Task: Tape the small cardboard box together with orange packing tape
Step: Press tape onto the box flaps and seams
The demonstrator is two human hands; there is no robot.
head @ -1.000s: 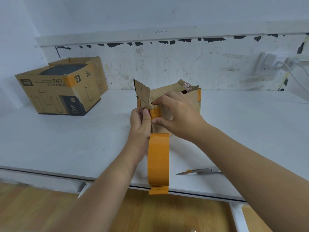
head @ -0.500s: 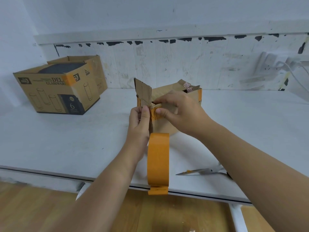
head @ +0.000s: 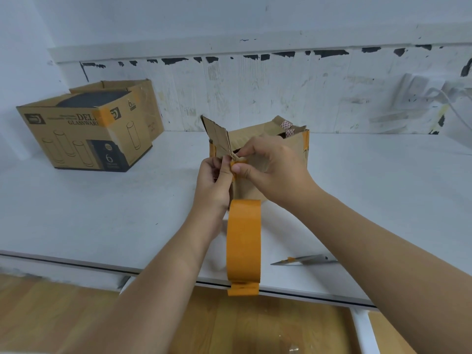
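- Small cardboard box [head: 293, 152] on the white table [head: 102, 213], upright near the middle, open top up, a loose flap [head: 217, 135] sticking up at the near-left corner.
- Left hand [head: 213, 182] at that near-left corner, fingers curled and pinching the corner edge with the orange strip [head: 236, 169] on it.
- Right hand [head: 270, 164] over the near wall, thumb and forefinger nipping the top end of the same strip against the cardboard.
- Tape roll [head: 244, 238] hanging below the hands on edge, a loose tab [head: 242, 288] at its bottom past the table edge; probably joined to the strip, join hidden by the hands.
- Strip running vertically down the corner; box height the axis to follow.
- To do the step well: hold both walls flush, press the strip from the top downward, split it evenly across the corner, smooth out wrinkles before letting go.
- Likely risk: roll's weight tugging the strip off line.
- Blade [head: 304, 260] flat on the table to the right, near the front edge, tip pointing left.
- Larger glassware carton [head: 84, 139] well apart at far left.
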